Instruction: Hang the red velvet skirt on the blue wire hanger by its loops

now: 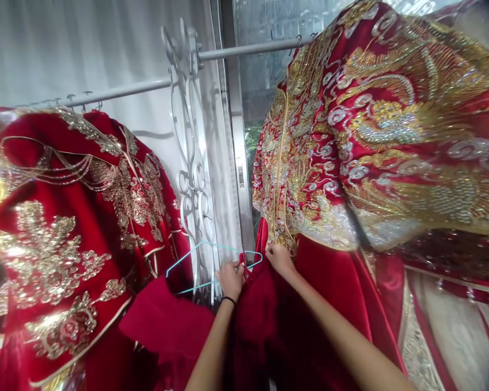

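Note:
A thin light-blue clothes hanger (187, 254) sits tilted in the middle, partly inside a dark red garment (255, 315) that hangs down between my arms. My left hand (231, 279), with a black band at its wrist, is closed on the garment's upper edge beside the hanger. Just past the hanger's right end, my right hand (280, 259) is pinched at the garment's other upper edge; its fingertips partly hide what they hold. A crimson flap of cloth (175, 315) spreads out left of my left forearm.
Gold-embroidered red jackets hang on both sides, one at the left (73, 217) and one at the right (309, 146). A white scrolled metal stand (191, 136) carries a left rail (126, 90) and a right rail (248, 50). Behind are a pale curtain (85, 49) and a window frame (234, 108).

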Motion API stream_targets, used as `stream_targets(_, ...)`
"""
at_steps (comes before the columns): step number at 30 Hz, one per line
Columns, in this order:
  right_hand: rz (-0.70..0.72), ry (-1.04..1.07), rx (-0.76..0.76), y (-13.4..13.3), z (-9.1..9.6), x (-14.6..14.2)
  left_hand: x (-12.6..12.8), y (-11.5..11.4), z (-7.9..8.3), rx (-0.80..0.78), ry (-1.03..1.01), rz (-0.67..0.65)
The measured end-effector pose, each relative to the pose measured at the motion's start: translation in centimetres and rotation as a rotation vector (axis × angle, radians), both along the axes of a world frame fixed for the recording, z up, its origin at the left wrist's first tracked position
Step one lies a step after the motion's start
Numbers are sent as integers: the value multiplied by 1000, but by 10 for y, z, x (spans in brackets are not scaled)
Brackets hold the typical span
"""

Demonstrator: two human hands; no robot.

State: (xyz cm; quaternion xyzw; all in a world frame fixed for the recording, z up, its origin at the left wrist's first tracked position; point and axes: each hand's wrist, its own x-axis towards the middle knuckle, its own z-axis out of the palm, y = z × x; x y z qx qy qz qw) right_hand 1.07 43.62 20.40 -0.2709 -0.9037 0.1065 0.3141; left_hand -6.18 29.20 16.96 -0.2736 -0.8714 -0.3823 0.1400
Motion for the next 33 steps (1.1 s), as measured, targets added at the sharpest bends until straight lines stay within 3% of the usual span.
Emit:
stream_targets(3,80,22,81,-15,26,-12,0,-6,2,-17,8,-5)
stream_targets(5,121,30,123,-31,32,-19,0,-8,2,-30,7,-8)
stream_targets(10,166,35,173,-71,7,-22,7,-7,-1,-44,28,-32)
stream_targets(15,261,108,188,-78,-17,-16,13,-19,-2,-60,84,-121)
stream_targets(18,413,228,75,-65,-21,-10,11,-63,8,36,183,-170)
stream_targets(19,442,279,13,-58,-21,-7,8,-85,13,97,243,-122)
stream_targets(21,438,378,-89,-43,-20,-3,-4,-137,24,200,361,103)
stream_targets(23,395,438,-121,-29,-18,-2,-24,-188,30,182,433,308)
stream_targets(25,389,425,-137,-19,-19,-4,-48,-226,28,134,414,349)
stream_targets(28,509,346,-229,-13,-24,-11,-78,-252,13,89,289,184)
stream_targets(31,604,297,-274,-13,-23,-17,-88,-251,5,131,145,32)
stream_targets(33,623,303,-277,-13,-17,-19,-86,-248,10,199,98,-30)
